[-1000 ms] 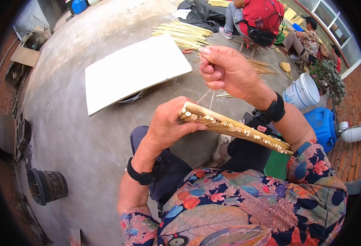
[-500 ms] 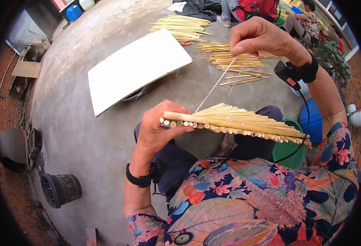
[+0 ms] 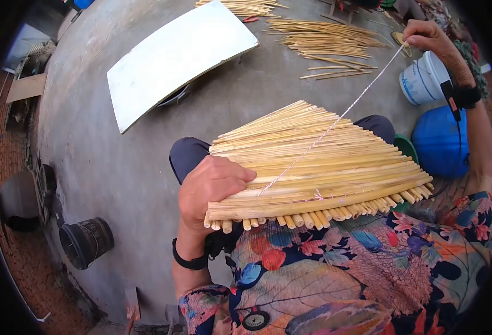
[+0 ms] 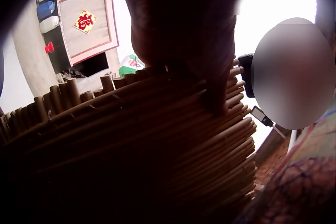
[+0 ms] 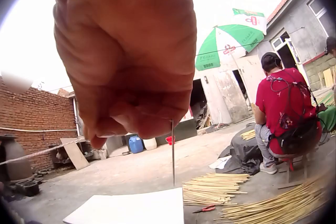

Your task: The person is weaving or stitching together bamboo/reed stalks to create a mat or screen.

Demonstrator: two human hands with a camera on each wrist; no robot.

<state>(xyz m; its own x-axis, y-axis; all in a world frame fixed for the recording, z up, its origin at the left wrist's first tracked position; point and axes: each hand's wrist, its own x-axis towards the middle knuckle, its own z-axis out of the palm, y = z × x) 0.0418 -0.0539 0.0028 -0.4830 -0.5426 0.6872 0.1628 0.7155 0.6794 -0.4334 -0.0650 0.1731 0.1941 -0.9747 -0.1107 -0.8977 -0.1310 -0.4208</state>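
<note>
A fan-shaped mat of straw-coloured stalks [image 3: 313, 162] lies across the lap, a flat strip along its near edge. My left hand [image 3: 212, 187] grips its left end, fingers on top; in the left wrist view the hand [image 4: 184, 35] is dark against the stalks [image 4: 131, 124]. Up at the right, my right hand [image 3: 438, 44] pinches a pale twisted string [image 3: 335, 123], which runs taut down to the mat near the left fingers. In the right wrist view a thin needle [image 5: 173, 155] points down from the curled fingers of the right hand [image 5: 128, 61].
A white board [image 3: 179, 58] stands ahead on the left, with loose stalks [image 3: 327, 39] on the ground beyond. A white bucket [image 3: 424, 78] and a blue container [image 3: 440, 139] are at the right, a black bucket [image 3: 87, 243] at the left. A person in red [image 5: 286, 103] sits ahead.
My right hand has moved up and far to the right, drawing the string out long. The mat has tilted from edge-on to show its broad face, my left hand still gripping its left end.
</note>
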